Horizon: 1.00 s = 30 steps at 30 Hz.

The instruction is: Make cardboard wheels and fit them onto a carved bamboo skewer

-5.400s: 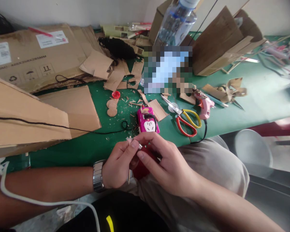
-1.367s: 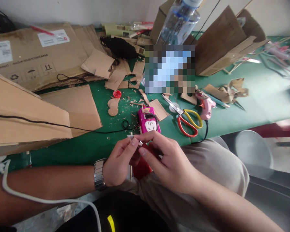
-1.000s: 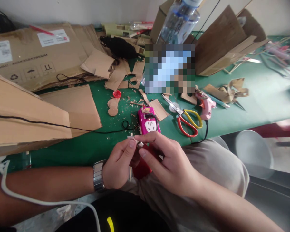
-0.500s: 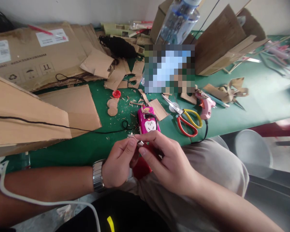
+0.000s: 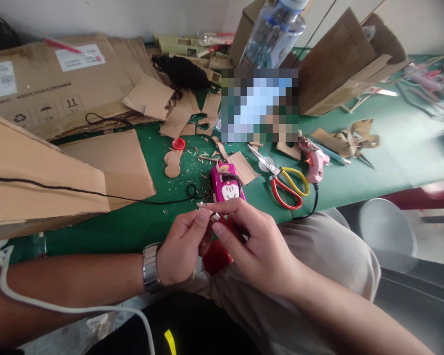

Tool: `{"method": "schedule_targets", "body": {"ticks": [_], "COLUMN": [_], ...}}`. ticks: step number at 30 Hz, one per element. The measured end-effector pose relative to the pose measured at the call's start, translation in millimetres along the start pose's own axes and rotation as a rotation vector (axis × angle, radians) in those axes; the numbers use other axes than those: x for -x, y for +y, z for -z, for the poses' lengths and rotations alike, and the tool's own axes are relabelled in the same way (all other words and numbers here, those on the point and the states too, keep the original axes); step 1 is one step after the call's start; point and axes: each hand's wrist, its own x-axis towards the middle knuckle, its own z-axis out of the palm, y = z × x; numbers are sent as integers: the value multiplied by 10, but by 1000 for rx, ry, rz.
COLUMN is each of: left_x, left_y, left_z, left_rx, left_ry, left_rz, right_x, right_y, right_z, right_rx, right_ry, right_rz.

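Observation:
Over the near edge of the table, my left hand is closed, thumb on top. It grips a small thin pale piece whose tip shows above the thumb; its exact kind is unclear. My right hand meets it from the right, thumb and index finger pinched around a small shiny metal piece. Most of that metal piece is hidden by the fingers. Just beyond the hands lies a pink power strip with a black plug in it. Below them a red object shows in part.
Scissors with red and yellow handles and a pink glue gun lie to the right. Cardboard scraps and a red cap are scattered beyond. Cardboard boxes fill the left; a large bottle stands behind.
Both hands stay together in nearly the same place. The pale piece's tip and the metal piece have shifted slightly upward, and my right fingers have moved a little.

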Motion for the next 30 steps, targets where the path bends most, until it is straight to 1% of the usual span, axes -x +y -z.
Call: {"method": "schedule_targets", "body": {"ticks": [8, 15, 22, 25, 30], "left_x": [0, 4, 49, 47, 36], "left_y": [-43, -13, 4, 24, 0], "left_z": [12, -5, -35, -48, -3], "left_rx": [-41, 49, 74, 64, -31], "left_ry": [-14, 32, 75, 59, 27], "left_rz": [-18, -46, 21, 11, -51], "right_x": [-6, -16, -19, -16, -6], "right_y": [2, -39, -26, -25, -22], "right_z": [-3, 23, 18, 13, 16], "right_rx": [-19, -32, -3, -2, -33], "right_ry": [10, -18, -49, -43, -39], "right_rz": [-5, -11, 0, 5, 3]}}
